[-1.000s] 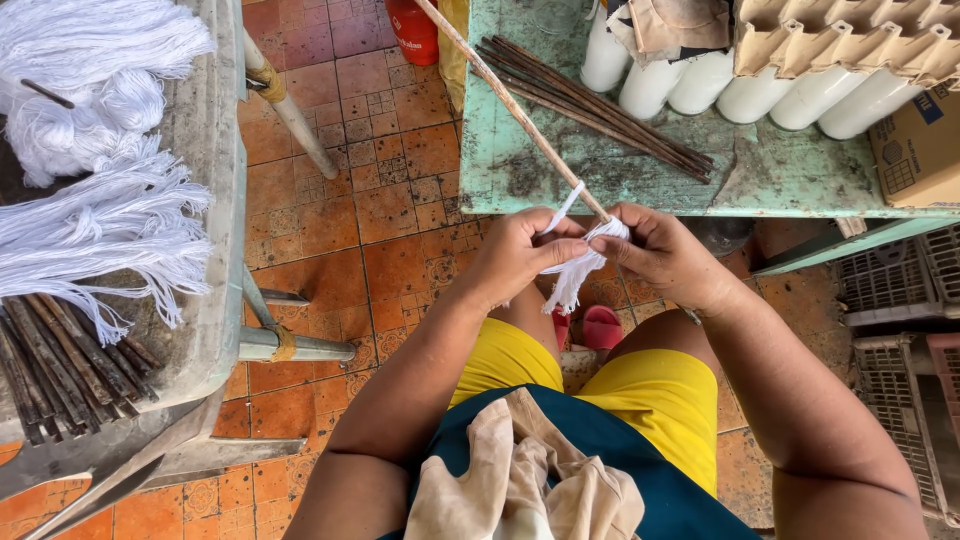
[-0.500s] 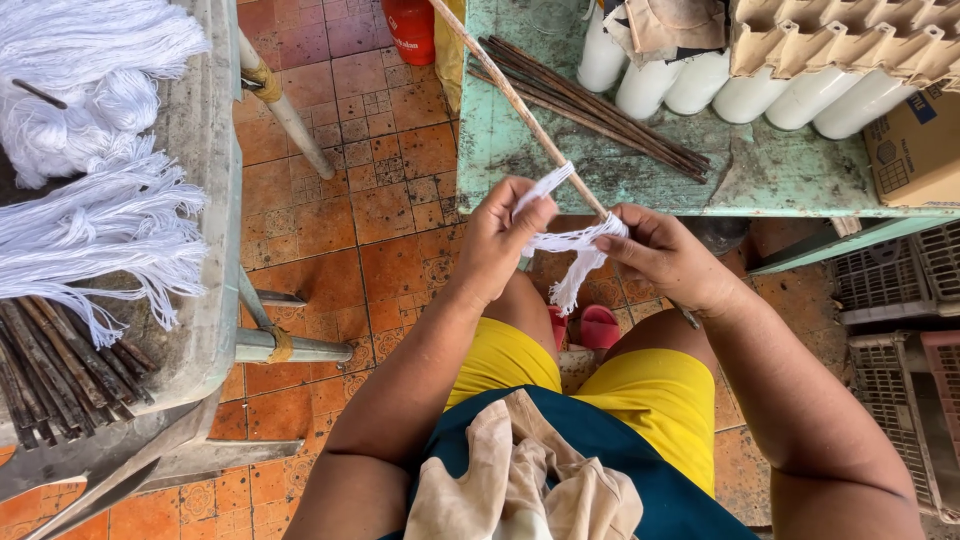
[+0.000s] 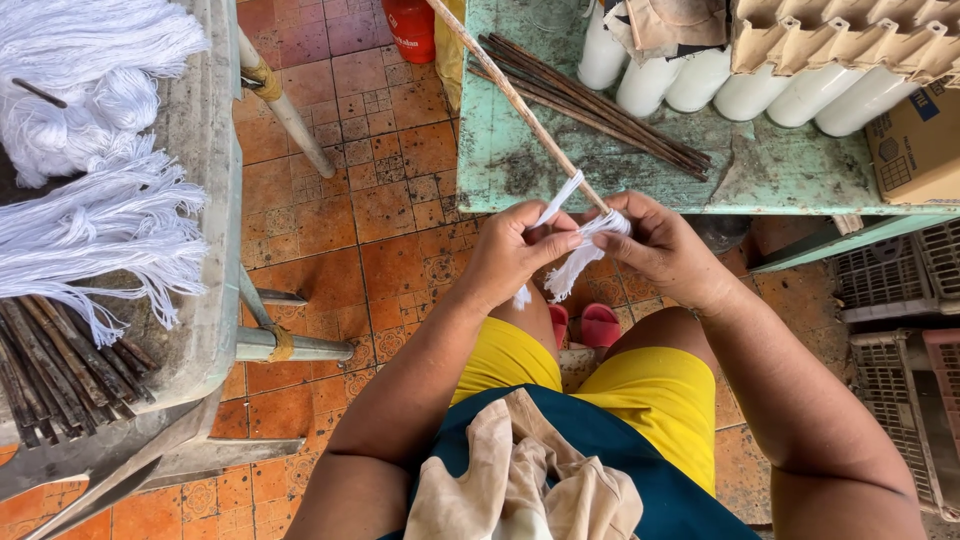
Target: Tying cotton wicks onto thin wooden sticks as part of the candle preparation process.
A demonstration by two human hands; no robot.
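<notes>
A thin wooden stick [image 3: 510,95] slants from the top of the view down to my hands. A small bundle of white yarn [image 3: 578,262] is wrapped at its lower end. My left hand [image 3: 515,250] pinches a loose yarn strand beside the stick. My right hand [image 3: 660,245] grips the stick's end and the yarn bundle. Both hands meet just in front of the green table's [image 3: 500,170] edge, above my knees.
Dark sticks [image 3: 600,105] and white cylinders [image 3: 690,80] lie on the green table with a cardboard box [image 3: 915,145]. At left a grey table [image 3: 205,260] carries white yarn bundles [image 3: 95,240] and more dark sticks [image 3: 60,370]. Plastic crates [image 3: 900,330] stand at right.
My hands have shifted slightly to the right and up along the stick, and the yarn strand has been pulled round the stick's end.
</notes>
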